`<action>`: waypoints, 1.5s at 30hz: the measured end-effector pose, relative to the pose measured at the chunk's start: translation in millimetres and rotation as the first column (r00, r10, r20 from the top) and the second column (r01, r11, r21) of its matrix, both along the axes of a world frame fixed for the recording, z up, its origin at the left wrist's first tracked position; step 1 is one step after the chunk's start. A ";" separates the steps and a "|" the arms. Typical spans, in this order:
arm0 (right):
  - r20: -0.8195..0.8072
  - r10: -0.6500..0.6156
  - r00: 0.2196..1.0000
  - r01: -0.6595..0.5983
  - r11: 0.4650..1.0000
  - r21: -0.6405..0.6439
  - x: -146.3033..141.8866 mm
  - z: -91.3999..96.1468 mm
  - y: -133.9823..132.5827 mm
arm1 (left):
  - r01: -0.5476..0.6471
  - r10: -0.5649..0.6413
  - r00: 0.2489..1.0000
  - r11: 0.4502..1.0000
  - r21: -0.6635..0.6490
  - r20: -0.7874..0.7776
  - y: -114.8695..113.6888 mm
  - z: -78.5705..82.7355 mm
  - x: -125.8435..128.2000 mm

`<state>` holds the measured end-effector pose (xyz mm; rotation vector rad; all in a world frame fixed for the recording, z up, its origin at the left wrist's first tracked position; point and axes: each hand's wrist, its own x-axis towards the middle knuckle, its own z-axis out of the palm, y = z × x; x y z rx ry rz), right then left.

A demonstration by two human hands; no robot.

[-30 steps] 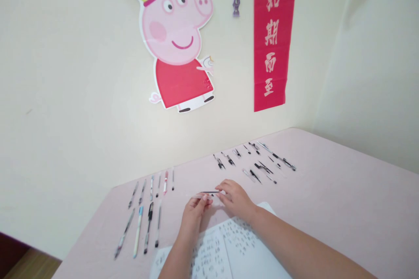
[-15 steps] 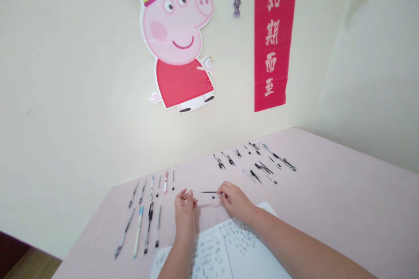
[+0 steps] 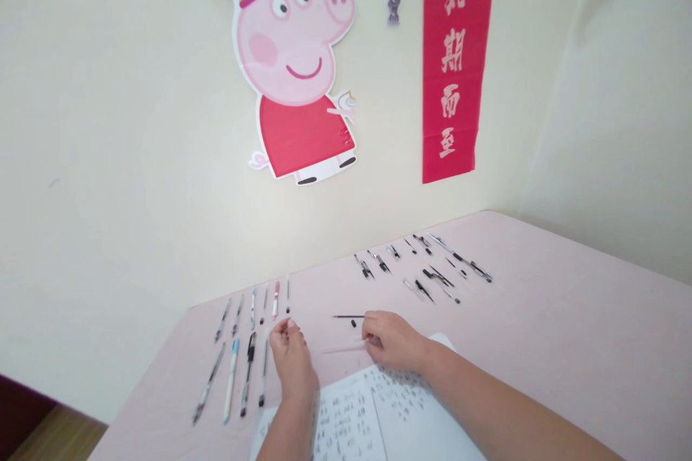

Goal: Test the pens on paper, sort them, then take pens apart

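Note:
My right hand (image 3: 393,340) is low over the table, its fingers closed around the right end of a clear pen barrel (image 3: 342,349). Just beyond the barrel lie a dark, thin pen refill (image 3: 347,316) and a small black plug (image 3: 353,323); the refill's right end meets my right hand's knuckles in view. My left hand (image 3: 290,351) is apart from the barrel, to its left, near the row of whole pens. Its fingers are curled in with the thumb against them, and whatever they may hold is hidden.
Whole pens (image 3: 230,382) lie in two rows at the left. Taken-apart pen pieces (image 3: 440,276) lie in groups at the back right. Sheets with handwriting (image 3: 346,418) lie under my forearms. The pink table (image 3: 567,317) meets the wall at the back.
My left hand has moved left, away from the clear barrel. My right hand has shifted slightly down and stays at the barrel's right end. The view has shifted a little.

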<state>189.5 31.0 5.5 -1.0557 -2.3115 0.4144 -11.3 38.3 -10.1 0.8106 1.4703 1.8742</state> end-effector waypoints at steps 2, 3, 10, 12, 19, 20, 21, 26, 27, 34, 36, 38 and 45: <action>0.058 -0.032 0.998 0.031 0.999 0.021 1.4 -0.9 1.5 | 0.003 -0.003 0.999 1.000 0.009 0.043 0.1 2.0 0.9; 0.088 -0.050 0.995 0.048 0.998 0.027 1.7 -1.5 2.1 | 0.009 -0.009 0.998 1.000 0.011 0.062 0.1 2.7 1.2; 0.221 -0.174 0.959 0.179 0.984 -0.002 -0.9 -7.0 4.5 | 0.072 -0.068 0.990 0.997 -0.023 0.127 0.4 1.2 5.0; 0.219 -0.206 0.954 0.213 0.977 -0.011 -1.2 -7.4 5.0 | 0.112 -0.106 0.984 0.993 -0.032 0.139 0.7 0.4 7.2; 0.105 -0.199 0.974 0.196 0.980 0.038 -0.9 -1.8 3.4 | 0.182 -0.173 0.979 0.980 -0.077 0.105 -1.1 3.2 12.6; 0.086 -0.177 0.981 0.173 0.984 0.044 -1.2 -2.4 3.5 | 0.182 -0.174 0.980 0.980 -0.084 0.100 -1.4 3.9 12.7; 0.077 -0.150 0.986 0.147 0.988 0.044 -1.6 -3.7 3.8 | 0.180 -0.172 0.980 0.980 -0.089 0.097 -1.6 4.4 12.7; 0.142 -0.044 0.989 0.046 0.999 -0.011 -4.9 -10.9 5.4 | 0.186 -0.179 0.980 0.978 -0.095 0.084 -0.6 2.7 12.2; 0.151 -0.036 0.988 0.040 0.999 -0.020 -5.5 -11.3 5.4 | 0.187 -0.180 0.980 0.978 -0.093 0.081 -0.3 1.9 12.1; 0.169 -0.023 0.985 0.027 0.999 -0.020 -8.2 -10.5 5.3 | 0.205 -0.199 0.977 0.974 -0.091 0.075 -0.1 1.7 12.1; 0.154 -0.024 0.988 0.024 1.000 0.001 -8.9 -10.8 5.8 | 0.205 -0.197 0.977 0.975 -0.092 0.085 -0.7 3.7 13.0; 0.131 -0.031 0.991 0.028 0.999 0.024 -10.2 -10.8 6.0 | 0.200 -0.191 0.977 0.975 -0.099 0.095 -1.2 5.7 14.1; 0.087 -0.048 0.995 0.047 0.999 0.018 -16.4 -13.2 5.2 | 0.210 -0.202 0.975 0.973 -0.092 0.089 -1.5 6.9 15.5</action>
